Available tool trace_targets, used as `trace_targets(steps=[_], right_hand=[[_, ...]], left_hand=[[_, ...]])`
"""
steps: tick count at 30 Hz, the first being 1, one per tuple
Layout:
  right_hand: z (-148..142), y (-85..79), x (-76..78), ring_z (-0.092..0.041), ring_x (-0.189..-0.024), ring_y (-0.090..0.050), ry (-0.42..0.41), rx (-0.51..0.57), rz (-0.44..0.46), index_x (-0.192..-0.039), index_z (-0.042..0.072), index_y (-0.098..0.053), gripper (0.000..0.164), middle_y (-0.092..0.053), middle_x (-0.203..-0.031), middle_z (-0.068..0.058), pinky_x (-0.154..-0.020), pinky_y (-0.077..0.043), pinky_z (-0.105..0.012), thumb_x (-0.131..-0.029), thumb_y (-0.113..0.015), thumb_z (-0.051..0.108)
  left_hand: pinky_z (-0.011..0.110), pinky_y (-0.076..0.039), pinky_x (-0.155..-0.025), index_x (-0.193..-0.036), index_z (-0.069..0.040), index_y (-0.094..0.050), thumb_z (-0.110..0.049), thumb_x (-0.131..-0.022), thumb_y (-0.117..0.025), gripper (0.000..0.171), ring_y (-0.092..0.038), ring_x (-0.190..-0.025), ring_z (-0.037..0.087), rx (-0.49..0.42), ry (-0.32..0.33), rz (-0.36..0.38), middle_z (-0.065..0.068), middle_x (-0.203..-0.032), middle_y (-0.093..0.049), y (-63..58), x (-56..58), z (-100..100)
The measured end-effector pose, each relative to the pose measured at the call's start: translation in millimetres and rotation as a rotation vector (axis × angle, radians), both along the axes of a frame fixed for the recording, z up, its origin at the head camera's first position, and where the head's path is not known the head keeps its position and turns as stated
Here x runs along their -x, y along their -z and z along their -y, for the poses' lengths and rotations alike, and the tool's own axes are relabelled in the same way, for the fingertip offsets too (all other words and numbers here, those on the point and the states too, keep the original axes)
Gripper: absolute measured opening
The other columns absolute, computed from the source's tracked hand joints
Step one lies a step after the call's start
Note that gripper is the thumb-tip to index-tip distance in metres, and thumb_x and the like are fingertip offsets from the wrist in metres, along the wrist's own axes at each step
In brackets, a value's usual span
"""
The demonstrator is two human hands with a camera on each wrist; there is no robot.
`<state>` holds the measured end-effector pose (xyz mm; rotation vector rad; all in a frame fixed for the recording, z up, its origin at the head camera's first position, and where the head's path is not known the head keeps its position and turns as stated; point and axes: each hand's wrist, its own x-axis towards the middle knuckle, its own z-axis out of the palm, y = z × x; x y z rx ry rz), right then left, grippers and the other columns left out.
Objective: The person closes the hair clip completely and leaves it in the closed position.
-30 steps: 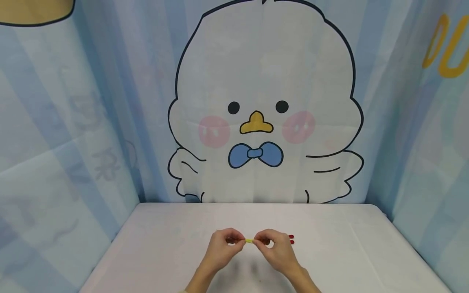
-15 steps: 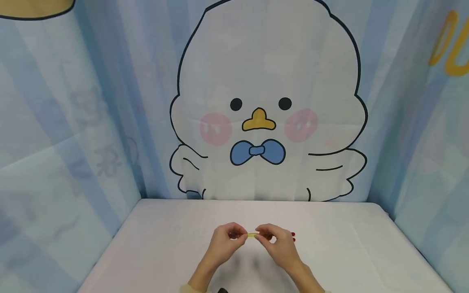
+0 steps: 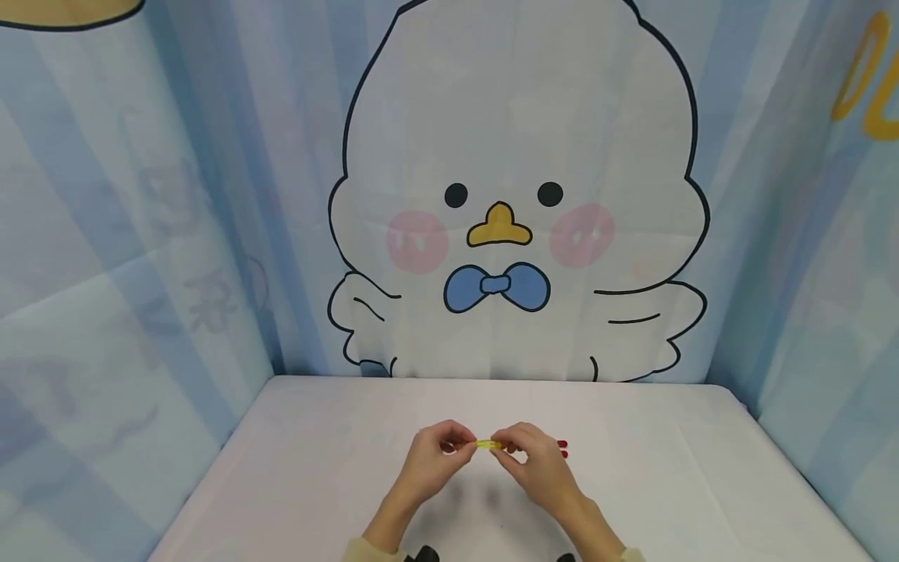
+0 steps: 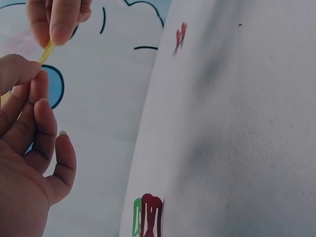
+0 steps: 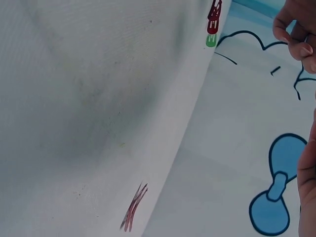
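Both hands meet above the middle of the white table (image 3: 316, 468). My left hand (image 3: 467, 446) and my right hand (image 3: 507, 447) each pinch one end of a small yellow clip (image 3: 488, 445) between thumb and forefinger. The left wrist view has the yellow clip (image 4: 47, 51) running from my left hand (image 4: 32, 70) up to the right hand's fingertips (image 4: 58, 27). In the right wrist view only the edge of my right hand (image 5: 308, 165) shows, with the left hand's fingers (image 5: 295, 30) at the top right; the yellow clip is hidden there.
Two red clips (image 3: 562, 448) lie on the table just right of my right hand, and show again as red clips (image 4: 179, 38) (image 5: 133, 207). A small cluster of red and green clips (image 4: 147, 217) (image 5: 214, 22) lies near my left hand. A cartoon chick backdrop (image 3: 513, 195) and blue striped curtains enclose the table.
Both hands have kept their pinch on the yellow clip and drifted slightly away from me, fingertips a little closer together. The head view has tilted a bit.
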<state>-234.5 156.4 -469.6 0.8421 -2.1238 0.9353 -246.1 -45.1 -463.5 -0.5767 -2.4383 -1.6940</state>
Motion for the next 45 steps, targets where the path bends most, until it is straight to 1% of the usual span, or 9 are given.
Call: trace_targets(steps=[7,12,18,26,30,34,38,41,45], right_hand=[[-3.7,-1.1,3.1,-0.008,-0.073,-0.061,0.016,0.006,-0.011,-0.092,0.008,-0.071,0.034,-0.067,-0.084,0.005,-0.064,-0.054,-0.025,-0.068,-0.088,-0.009],[-6.9,-3.0,4.1,-0.007,-0.072,-0.059,0.038,0.009,-0.006,-0.092,0.007,-0.071,0.034,-0.067,-0.084,0.004,-0.062,-0.053,-0.024,-0.067,-0.089,-0.008],[-11.0,-5.4,4.6,-0.006,-0.071,-0.059,0.058,0.016,0.008,-0.092,0.007,-0.072,0.034,-0.067,-0.084,0.004,-0.061,-0.052,-0.022,-0.066,-0.089,-0.01],[-16.0,-4.7,7.3,-0.006,-0.071,-0.059,0.074,0.022,0.021,-0.091,0.008,-0.072,0.034,-0.068,-0.085,0.005,-0.06,-0.053,-0.027,-0.066,-0.088,-0.01],[-20.1,-3.4,8.6,-0.008,-0.07,-0.059,0.071,0.03,0.028,-0.092,0.008,-0.073,0.033,-0.068,-0.085,0.005,-0.058,-0.053,-0.029,-0.067,-0.088,-0.01],[-26.0,-2.8,9.8,-0.009,-0.07,-0.059,0.084,0.039,0.05,-0.092,0.008,-0.073,0.032,-0.068,-0.085,0.005,-0.058,-0.053,-0.027,-0.068,-0.087,-0.009],[-31.7,-1.4,11.3,-0.008,-0.069,-0.059,0.093,0.052,0.078,-0.092,0.007,-0.073,0.032,-0.067,-0.084,0.004,-0.058,-0.054,-0.028,-0.069,-0.087,-0.011],[-35.3,0.3,12.0,-0.007,-0.069,-0.058,0.096,0.053,0.087,-0.091,0.006,-0.073,0.032,-0.066,-0.082,0.004,-0.057,-0.054,-0.027,-0.069,-0.086,-0.012],[-39.9,0.4,11.9,-0.005,-0.069,-0.056,0.116,0.048,0.102,-0.091,0.006,-0.073,0.031,-0.066,-0.082,0.004,-0.057,-0.051,-0.023,-0.069,-0.086,-0.011]], left_hand=[[0.031,-0.047,-0.075,-0.098,-0.009,-0.071,-0.015,-0.089,-0.076,0.012,-0.059,-0.085,0.018,0.019,-0.005,-0.04,-0.005,-0.089,-0.065,1.3,0.8,7.4],[0.03,-0.047,-0.074,-0.102,-0.009,-0.07,-0.016,-0.09,-0.076,0.014,-0.058,-0.088,0.021,0.033,-0.016,-0.042,-0.005,-0.093,-0.066,2.3,2.3,15.1],[0.031,-0.049,-0.077,-0.104,-0.011,-0.07,-0.016,-0.091,-0.075,0.015,-0.059,-0.091,0.02,0.058,-0.015,-0.037,-0.006,-0.096,-0.067,3.7,4.9,23.3],[0.036,-0.049,-0.079,-0.107,-0.01,-0.069,-0.014,-0.091,-0.075,0.017,-0.059,-0.093,0.023,0.056,0.002,-0.041,-0.003,-0.099,-0.067,5.5,5.4,34.3],[0.036,-0.049,-0.08,-0.109,-0.011,-0.069,-0.014,-0.092,-0.074,0.017,-0.059,-0.094,0.022,0.075,-0.003,-0.032,-0.004,-0.1,-0.067,8.8,6.6,43.1],[0.035,-0.048,-0.08,-0.109,-0.012,-0.069,-0.014,-0.093,-0.073,0.018,-0.059,-0.095,0.023,0.087,-0.004,-0.017,-0.005,-0.1,-0.066,13.1,8.3,52.1],[0.033,-0.047,-0.079,-0.109,-0.009,-0.069,-0.014,-0.093,-0.073,0.018,-0.059,-0.094,0.021,0.105,-0.011,0.014,-0.006,-0.098,-0.066,18.0,10.2,60.5],[0.033,-0.047,-0.077,-0.109,-0.006,-0.069,-0.015,-0.093,-0.073,0.019,-0.059,-0.092,0.018,0.132,-0.016,0.032,-0.006,-0.097,-0.067,22.9,11.6,67.3],[0.031,-0.047,-0.074,-0.109,-0.006,-0.069,-0.017,-0.092,-0.074,0.02,-0.058,-0.091,0.018,0.158,-0.024,0.045,-0.004,-0.097,-0.067,27.8,12.5,75.6]])
